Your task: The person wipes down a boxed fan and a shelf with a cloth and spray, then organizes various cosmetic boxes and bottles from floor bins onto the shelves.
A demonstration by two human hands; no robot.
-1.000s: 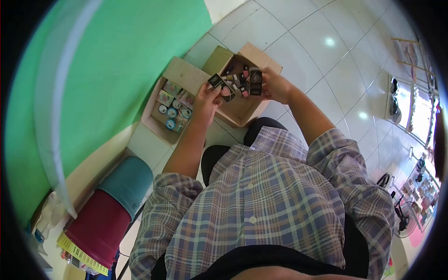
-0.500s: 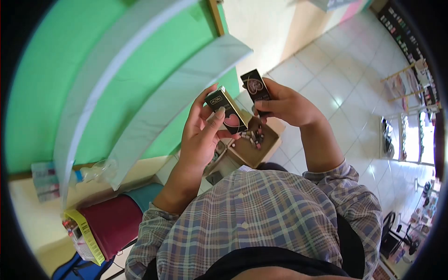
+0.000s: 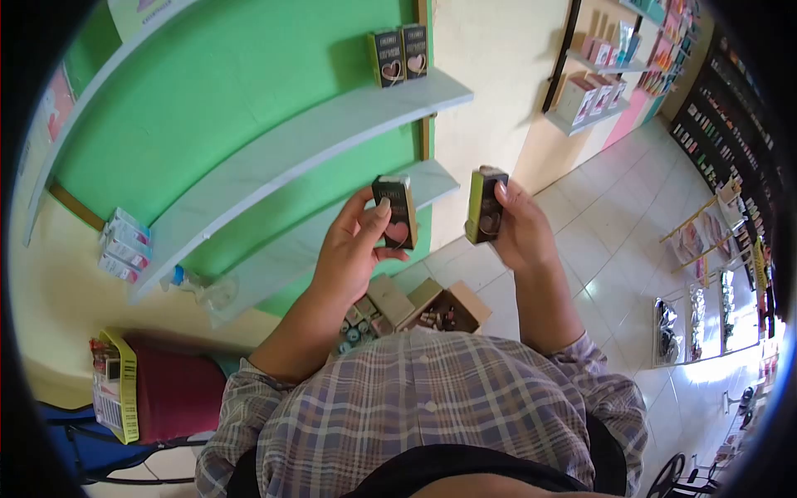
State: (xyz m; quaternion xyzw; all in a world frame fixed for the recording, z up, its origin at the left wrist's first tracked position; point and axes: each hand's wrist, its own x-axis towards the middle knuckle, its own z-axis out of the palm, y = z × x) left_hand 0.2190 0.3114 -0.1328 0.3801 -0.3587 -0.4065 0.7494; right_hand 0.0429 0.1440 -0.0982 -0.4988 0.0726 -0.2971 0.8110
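Note:
Two small dark cosmetic boxes are held up in front of me, one per hand. My left hand grips a black box with a pink heart, thumb across its front face. My right hand grips another black box with a green side and a darker heart, thumb along its right edge. Both boxes stand nearly upright, with a gap between them. Behind and above them, two similar boxes stand side by side at the right end of a grey marbled shelf on a green wall.
A cardboard box holding small bottles is on the tiled floor, beside a carton. White boxes sit at the shelf's left end. A maroon container stands at lower left. Stocked wall shelves are at upper right.
My view has lifted, bringing the upper shelf and its two boxes into sight. Both hands have come lower in view, and the right-hand box has turned to show its green side.

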